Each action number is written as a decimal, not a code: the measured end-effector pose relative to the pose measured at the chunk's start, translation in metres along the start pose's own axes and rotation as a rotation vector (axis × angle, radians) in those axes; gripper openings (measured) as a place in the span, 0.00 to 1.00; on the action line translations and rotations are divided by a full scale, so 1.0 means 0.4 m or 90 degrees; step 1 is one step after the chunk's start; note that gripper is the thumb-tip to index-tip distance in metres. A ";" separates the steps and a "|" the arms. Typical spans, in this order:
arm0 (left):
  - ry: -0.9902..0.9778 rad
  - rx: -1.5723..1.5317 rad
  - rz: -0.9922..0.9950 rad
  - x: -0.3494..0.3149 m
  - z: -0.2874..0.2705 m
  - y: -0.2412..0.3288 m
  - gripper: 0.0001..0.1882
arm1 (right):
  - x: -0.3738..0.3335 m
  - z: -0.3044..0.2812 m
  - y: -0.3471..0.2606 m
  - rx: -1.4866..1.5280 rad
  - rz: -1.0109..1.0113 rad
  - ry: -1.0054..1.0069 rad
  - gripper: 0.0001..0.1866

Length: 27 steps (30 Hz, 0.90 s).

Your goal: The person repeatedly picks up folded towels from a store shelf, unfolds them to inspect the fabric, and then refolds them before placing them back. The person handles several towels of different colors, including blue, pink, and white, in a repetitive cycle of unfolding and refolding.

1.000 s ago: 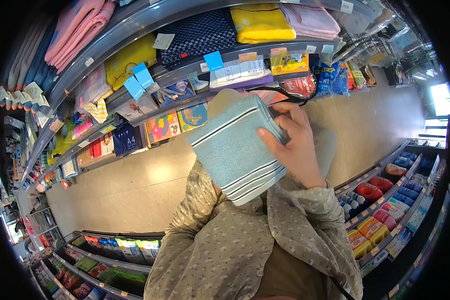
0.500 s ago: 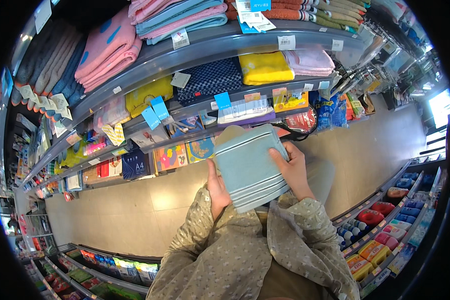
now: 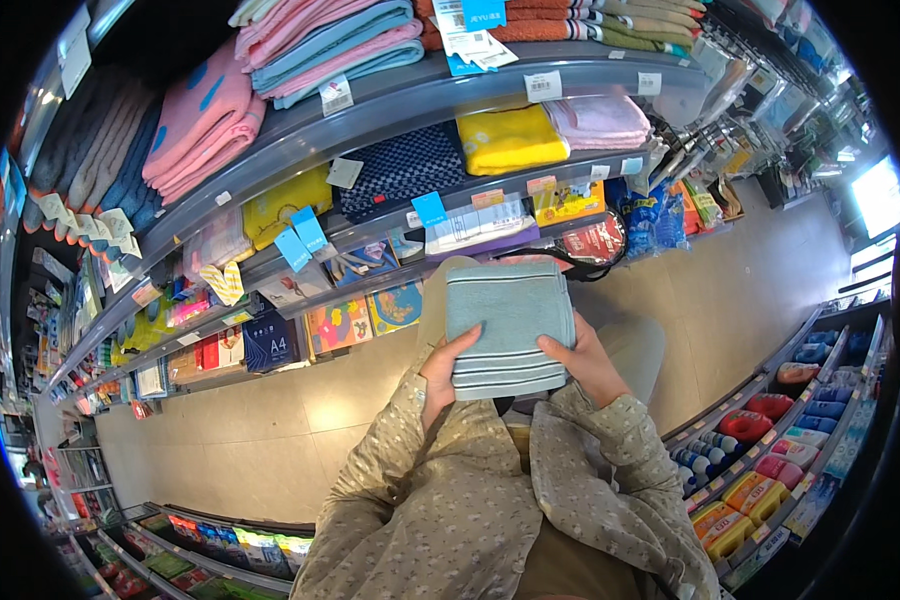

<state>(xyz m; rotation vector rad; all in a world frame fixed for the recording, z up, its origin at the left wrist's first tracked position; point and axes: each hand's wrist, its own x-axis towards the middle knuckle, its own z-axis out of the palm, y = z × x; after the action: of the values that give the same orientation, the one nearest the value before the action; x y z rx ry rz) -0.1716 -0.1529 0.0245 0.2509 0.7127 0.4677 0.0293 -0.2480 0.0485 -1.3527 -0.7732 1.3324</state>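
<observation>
item: light blue-green folded towel point(image 3: 510, 318), rectangular, soft woven cloth, several dark and white stripes across the lower end, a dark line near the upper edge. location: in front of the person's torso, nearly square to the body, clear of the shelves

grip, left: bare left hand point(image 3: 440, 370) pinching the lower left edge, thumb on the upper face, fingers mostly hidden beneath

grip, right: bare right hand point(image 3: 592, 364) pinching the right edge, thumb on the upper face, fingers mostly hidden beneath

handling notes, by judgement: even, light pressure from both thumbs should keep the fold square; each pinch ought to take in every layer, as loose cloth at the right edge could slide; a gentle outward tension would flatten the face without opening the fold

surroundings, near: loose sleeves of beige, small-patterned cloth point(image 3: 380, 445); pale tiled floor point(image 3: 250, 430)

surroundings, beyond: long grey shelf edge point(image 3: 400, 95), curved by the lens; below it, navy checked folded cloth point(image 3: 400, 178), bright yellow folded towel point(image 3: 510, 140), pale pink folded towel point(image 3: 598, 124); above it, stacked pink and blue folded towels point(image 3: 340, 50)
</observation>
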 end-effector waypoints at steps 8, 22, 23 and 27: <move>0.086 0.221 0.127 -0.078 -0.048 0.056 0.26 | 0.027 0.083 0.085 0.103 -0.066 -0.070 0.27; 0.122 0.605 0.316 -0.005 -0.379 0.012 0.38 | 0.191 0.115 0.174 -0.759 0.012 -0.197 0.32; 0.089 0.649 0.347 -0.004 -0.388 0.016 0.41 | 0.185 0.125 0.083 -0.790 -0.121 -0.158 0.30; 0.180 0.635 0.355 -0.010 -0.397 0.017 0.49 | 0.198 0.201 -0.323 -0.810 -0.626 0.012 0.20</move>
<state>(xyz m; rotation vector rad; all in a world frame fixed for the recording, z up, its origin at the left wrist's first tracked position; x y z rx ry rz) -0.2840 -0.1389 -0.0869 1.3654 1.1223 0.6521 -0.0066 -0.1223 0.1599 -1.4691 -2.0962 -0.0838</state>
